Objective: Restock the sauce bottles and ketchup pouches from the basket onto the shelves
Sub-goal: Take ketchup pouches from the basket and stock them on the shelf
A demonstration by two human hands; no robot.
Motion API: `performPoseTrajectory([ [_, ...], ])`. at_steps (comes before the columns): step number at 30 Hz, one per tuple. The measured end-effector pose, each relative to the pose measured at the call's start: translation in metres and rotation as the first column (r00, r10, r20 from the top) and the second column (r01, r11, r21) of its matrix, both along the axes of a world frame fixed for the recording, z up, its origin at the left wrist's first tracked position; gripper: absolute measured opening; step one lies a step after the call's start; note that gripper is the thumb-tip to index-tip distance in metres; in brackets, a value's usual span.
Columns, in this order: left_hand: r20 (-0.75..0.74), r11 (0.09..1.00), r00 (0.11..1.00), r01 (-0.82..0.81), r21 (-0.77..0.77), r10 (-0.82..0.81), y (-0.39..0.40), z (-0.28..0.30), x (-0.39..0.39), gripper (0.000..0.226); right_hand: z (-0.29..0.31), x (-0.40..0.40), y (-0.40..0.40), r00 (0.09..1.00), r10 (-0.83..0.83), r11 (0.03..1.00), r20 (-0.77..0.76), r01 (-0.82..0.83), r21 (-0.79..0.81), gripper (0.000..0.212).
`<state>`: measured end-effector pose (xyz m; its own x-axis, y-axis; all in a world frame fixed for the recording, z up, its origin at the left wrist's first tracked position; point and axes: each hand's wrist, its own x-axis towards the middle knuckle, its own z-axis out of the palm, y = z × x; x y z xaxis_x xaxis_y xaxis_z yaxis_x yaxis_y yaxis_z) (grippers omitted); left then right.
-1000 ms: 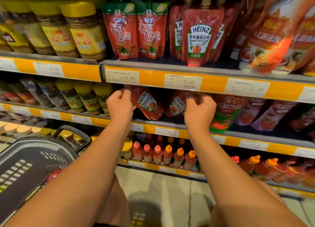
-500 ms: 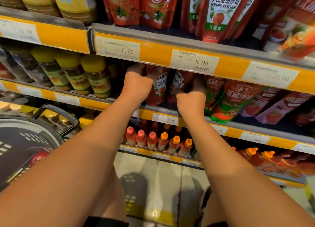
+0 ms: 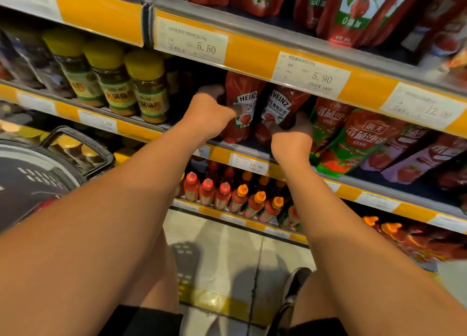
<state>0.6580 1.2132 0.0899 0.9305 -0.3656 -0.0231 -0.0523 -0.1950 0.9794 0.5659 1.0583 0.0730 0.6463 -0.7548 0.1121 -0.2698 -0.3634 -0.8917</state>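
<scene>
Head view: both bare arms reach into the middle shelf [image 3: 227, 156], under the yellow price strip marked 5.50 and 5.90. The left hand [image 3: 207, 116] is closed on the left Heinz ketchup pouch [image 3: 241, 105], thumb across its front label and fingers wrapped behind its left edge. The right hand [image 3: 290, 136] grips the lower part of the right Heinz ketchup pouch [image 3: 280, 105], its fingers curled round the pouch's bottom corner. The two pouches stand side by side on the shelf, touching, the right one tilted slightly to the right. Just beside them to the right lean green-and-red tomato sauce pouches [image 3: 353, 138]. To the left on the same shelf stand yellow-capped jars [image 3: 149, 88]. On the shelf below, a row of small sauce bottles [image 3: 232, 196] with red and orange caps sits in line. The dark basket [image 3: 32, 174] is at the left edge, near the left forearm, its handle raised.
</scene>
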Motion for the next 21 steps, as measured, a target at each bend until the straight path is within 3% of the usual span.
performPoseTrajectory([
  [3, 0.038, 0.997, 0.998, 0.058, -0.054, -0.056, 0.005, 0.0, 0.007, 0.03, -0.002, 0.003, -0.003, 1.0, 0.011, 0.998, 0.014, -0.012, 0.059, 0.045],
  [6, 0.015, 0.991, 0.993, 0.12, -0.06, -0.119, 0.011, 0.0, 0.018, 0.031, -0.005, 0.004, -0.005, 0.999, 0.046, 0.996, -0.014, -0.045, 0.077, 0.048],
  [13, 0.066, 0.969, 0.969, 0.233, 0.08, -0.239, 0.018, -0.006, 0.024, 0.054, -0.016, 0.008, -0.008, 0.998, 0.04, 0.999, -0.046, -0.038, 0.027, 0.051],
  [16, 0.133, 0.978, 0.972, 0.181, 0.104, -0.194, 0.015, -0.01, 0.027, 0.055, -0.018, 0.012, -0.005, 1.0, 0.005, 1.0, -0.02, -0.005, 0.011, 0.051],
  [21, 0.096, 0.986, 0.985, 0.131, 0.099, -0.14, 0.01, -0.019, 0.034, 0.063, -0.021, 0.019, -0.003, 0.999, 0.002, 1.0, -0.035, -0.003, -0.025, 0.05],
])
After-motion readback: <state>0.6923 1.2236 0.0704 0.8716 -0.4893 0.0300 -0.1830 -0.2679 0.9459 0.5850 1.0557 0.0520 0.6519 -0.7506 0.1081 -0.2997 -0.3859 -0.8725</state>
